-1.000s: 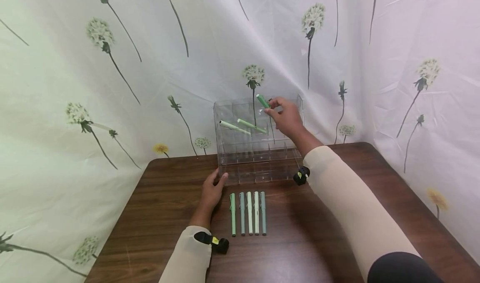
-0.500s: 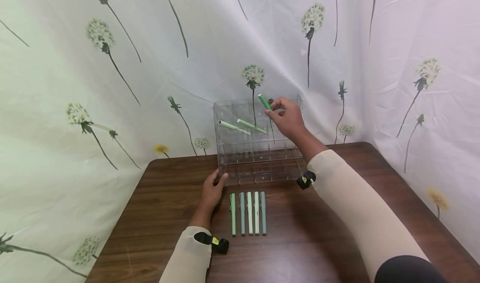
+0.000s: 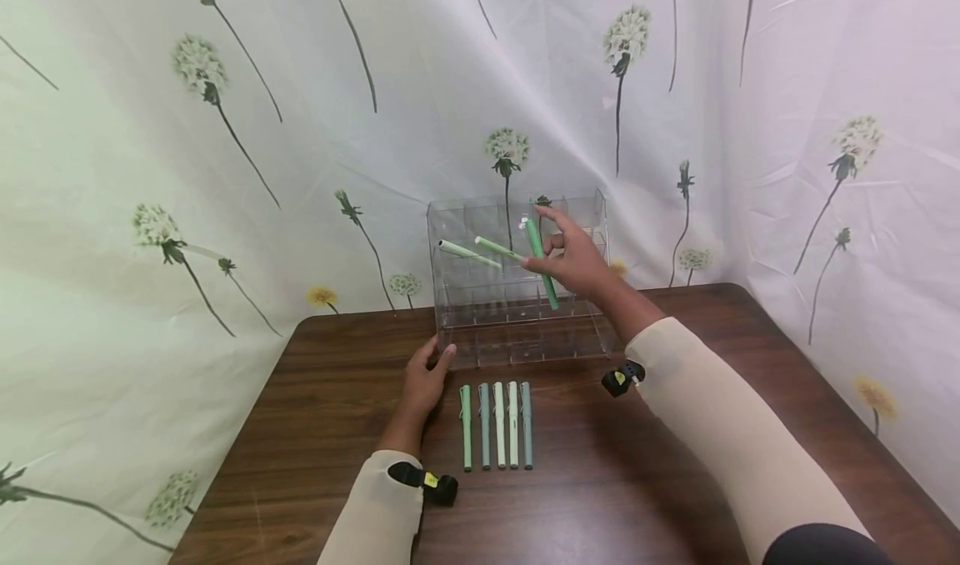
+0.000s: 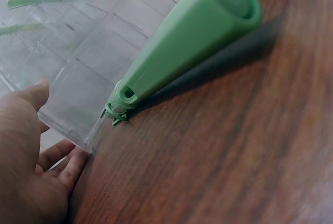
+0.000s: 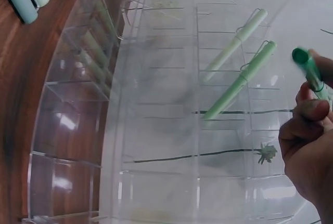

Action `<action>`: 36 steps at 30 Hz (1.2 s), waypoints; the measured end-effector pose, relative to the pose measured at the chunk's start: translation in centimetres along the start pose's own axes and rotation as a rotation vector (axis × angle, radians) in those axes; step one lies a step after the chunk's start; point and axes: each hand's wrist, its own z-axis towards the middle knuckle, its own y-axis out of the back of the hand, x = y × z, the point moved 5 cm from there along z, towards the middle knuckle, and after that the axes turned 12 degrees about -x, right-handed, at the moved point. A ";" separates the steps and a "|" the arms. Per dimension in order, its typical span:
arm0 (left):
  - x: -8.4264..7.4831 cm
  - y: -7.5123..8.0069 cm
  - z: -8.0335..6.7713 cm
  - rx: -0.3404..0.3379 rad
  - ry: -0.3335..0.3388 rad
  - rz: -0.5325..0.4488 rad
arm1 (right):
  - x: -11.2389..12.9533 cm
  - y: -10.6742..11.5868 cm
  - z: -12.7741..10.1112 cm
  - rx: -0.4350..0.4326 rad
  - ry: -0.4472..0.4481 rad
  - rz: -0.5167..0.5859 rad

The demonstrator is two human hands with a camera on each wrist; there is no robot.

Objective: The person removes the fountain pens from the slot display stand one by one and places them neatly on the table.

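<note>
A clear plastic stepped pen organizer [image 3: 480, 323] stands at the back of the table. My left hand [image 3: 427, 377] grips its lower left corner, thumb at the front and fingers around the side. Above the organizer's right half, my right hand [image 3: 573, 257] pinches a green pen [image 3: 535, 240] between thumb and fingers, its index finger lifted. The pen hangs nearly upright, slightly tilted. Two pens lean in the upper tier: a pale green pen [image 3: 459, 251] and a light green pen [image 3: 491, 247]. In the left wrist view, a green pen [image 4: 177, 47] looms close on the table.
Several capped pens lie side by side in front of the organizer, among them a white pen [image 3: 500, 427] and a grey-blue pen [image 3: 527, 427]. The dark wooden table [image 3: 322, 432] meets a flower-printed curtain [image 3: 300, 132] behind and at the sides.
The green pen in my right hand has swung from slanting toward the back to nearly upright, with its lower end now showing. That hand has lowered slightly; my left hand stays put.
</note>
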 end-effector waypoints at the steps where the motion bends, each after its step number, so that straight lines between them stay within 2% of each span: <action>1: 0.0 0.0 0.0 0.000 0.001 -0.004 | -0.1 -0.1 -0.1 0.018 0.004 0.006; 7: 0.1 0.0 0.2 0.005 -0.013 -0.008 | -0.5 -0.6 -1.1 0.082 0.017 0.029; 14: 0.5 0.0 0.3 0.025 -0.011 -0.013 | -1.2 -0.8 -2.3 0.064 0.017 0.021; 21: 0.2 0.1 0.3 0.030 -0.014 -0.011 | -1.5 -1.0 -3.6 0.078 -0.075 0.088; 31: 0.0 -0.1 0.3 0.029 -0.024 -0.028 | -2.0 -1.3 -5.8 0.191 -0.218 0.109; 36: 0.2 -0.1 0.1 0.021 -0.018 -0.024 | -2.7 -1.5 -6.6 0.202 -0.245 0.117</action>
